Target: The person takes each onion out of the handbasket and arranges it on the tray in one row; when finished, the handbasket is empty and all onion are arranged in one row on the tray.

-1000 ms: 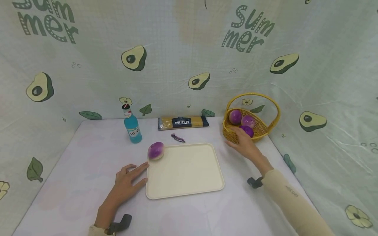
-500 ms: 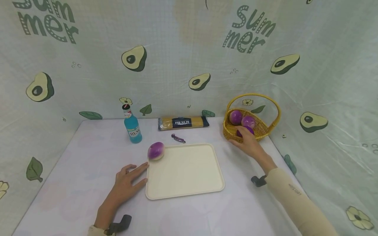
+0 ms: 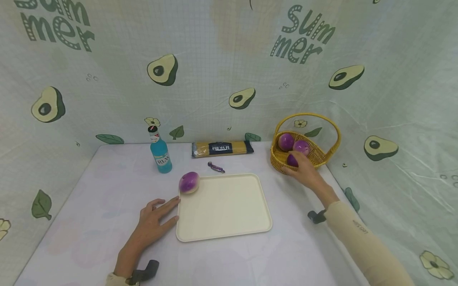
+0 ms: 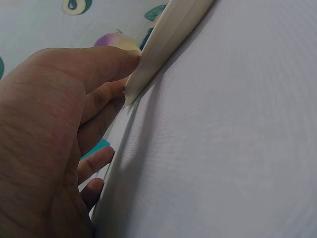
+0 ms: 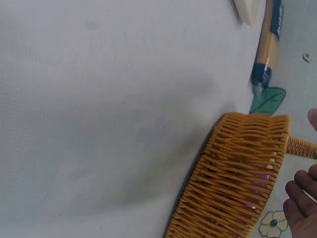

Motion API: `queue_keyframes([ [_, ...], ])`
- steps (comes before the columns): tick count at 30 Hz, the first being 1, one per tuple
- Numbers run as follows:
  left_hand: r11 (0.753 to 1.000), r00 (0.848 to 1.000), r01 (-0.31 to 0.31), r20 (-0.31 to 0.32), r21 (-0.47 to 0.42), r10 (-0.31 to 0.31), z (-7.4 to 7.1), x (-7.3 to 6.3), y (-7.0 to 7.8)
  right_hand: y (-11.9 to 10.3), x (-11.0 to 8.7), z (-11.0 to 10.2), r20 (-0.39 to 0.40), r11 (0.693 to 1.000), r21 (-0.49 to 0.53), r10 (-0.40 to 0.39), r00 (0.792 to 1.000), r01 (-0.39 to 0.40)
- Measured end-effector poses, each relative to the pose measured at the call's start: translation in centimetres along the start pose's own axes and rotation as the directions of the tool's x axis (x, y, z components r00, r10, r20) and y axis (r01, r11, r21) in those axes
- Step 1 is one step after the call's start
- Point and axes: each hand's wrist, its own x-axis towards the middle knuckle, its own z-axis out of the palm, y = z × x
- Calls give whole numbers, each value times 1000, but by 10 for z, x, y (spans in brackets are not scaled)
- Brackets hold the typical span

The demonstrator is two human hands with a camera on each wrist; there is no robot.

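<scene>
My left hand [image 3: 154,220] lies at the left side of a cream rectangular tray [image 3: 225,206], its extended fingers touching the rim. In the left wrist view the thumb [image 4: 111,63] rests against the tray's edge. A round purple-and-cream vegetable [image 3: 189,182], like a turnip or onion, sits on the tray's far left corner. My right hand [image 3: 304,172] reaches over the near rim of a yellow wicker basket [image 3: 279,161]. Its spread fingers partly cover the front purple ball [image 3: 291,160]. Two more purple balls, one on the left [image 3: 286,142] and one on the right [image 3: 301,147], lie behind it.
A blue bottle [image 3: 162,157] stands at the back left. A pasta pack [image 3: 222,149] lies along the back edge, with a small wrapped candy [image 3: 216,167] before it. The basket's tall handle [image 3: 307,115] arches above it. Printed cloth [image 3: 200,47] hangs behind and beside the table.
My right hand has shifted to the right along the basket's near rim, covering more of the front purple ball's right side. My left hand and the tray stay put.
</scene>
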Motion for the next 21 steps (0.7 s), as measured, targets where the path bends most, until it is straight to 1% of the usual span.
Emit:
queue_keyframes([
  [9,1000,1000,-4,-6,-12,3,0,0,0,7,4,-5,-13,1000,-18,-9,1000,8],
  [21,1000,1000,-12,-10,-10,12,2,0,-2,17,10,-8,-5,1000,-24,14,1000,-14],
])
